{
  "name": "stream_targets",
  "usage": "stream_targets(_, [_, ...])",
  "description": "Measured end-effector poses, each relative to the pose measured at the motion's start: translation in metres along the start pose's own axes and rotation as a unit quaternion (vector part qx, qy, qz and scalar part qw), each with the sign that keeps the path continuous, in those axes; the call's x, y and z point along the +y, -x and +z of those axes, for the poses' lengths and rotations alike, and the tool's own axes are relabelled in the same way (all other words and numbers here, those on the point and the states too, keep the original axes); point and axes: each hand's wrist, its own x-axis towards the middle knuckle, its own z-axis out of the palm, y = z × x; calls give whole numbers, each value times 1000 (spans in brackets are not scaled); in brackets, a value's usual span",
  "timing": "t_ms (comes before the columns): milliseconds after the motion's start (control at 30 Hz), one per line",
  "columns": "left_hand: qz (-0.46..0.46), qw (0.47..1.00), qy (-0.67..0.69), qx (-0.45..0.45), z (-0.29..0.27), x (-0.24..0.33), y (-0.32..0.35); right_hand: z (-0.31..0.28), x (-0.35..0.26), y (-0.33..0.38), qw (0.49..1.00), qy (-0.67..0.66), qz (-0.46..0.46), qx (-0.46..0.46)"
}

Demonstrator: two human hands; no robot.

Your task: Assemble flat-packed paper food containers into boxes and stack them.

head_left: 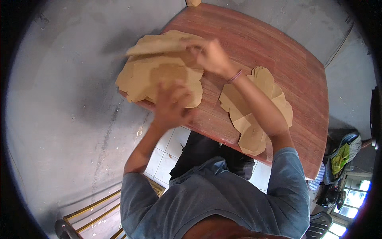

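Flat brown cardboard cut-outs [135,79] with notched, lobed outlines lie in a pile at the left of the table. Over the pile's near side is my left hand [172,104], its fingers spread and blurred; whether they touch the cardboard is unclear. The top cardboard piece [159,44] is tilted up along the pile's far side and smeared by motion. At its right end my right hand [211,56] has its fingers curled onto the edge, also blurred. A second group of cardboard cut-outs [250,137] lies under my right forearm, which partly hides it.
The reddish-brown wooden table [296,71] has curved edges and stands close to a grey wall [67,103] on the left. A yellow metal-barred frame [93,205] is at the lower left. Bags and cloth [342,155] lie beyond the table's right edge, near a black chair [319,224].
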Motion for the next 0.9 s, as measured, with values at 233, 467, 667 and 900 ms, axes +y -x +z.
stream_targets(233, [5, 982, -89, -168, 49, -1, 4, -139, -14, 36, 931, 146, 11, 335])
stream_targets(467, [-1, 981, -116, -156, 36, -15, -5, -224, -7, 117, 860, -10, 155, 486])
stream_targets(667, [-50, 982, -103, -153, 30, -12, -10, -257, 38, 155, 835, -97, 160, 518])
stream_targets(900, [-83, 976, -121, -162, 14, -29, -13, -256, -41, 192, 817, 290, 91, 490])
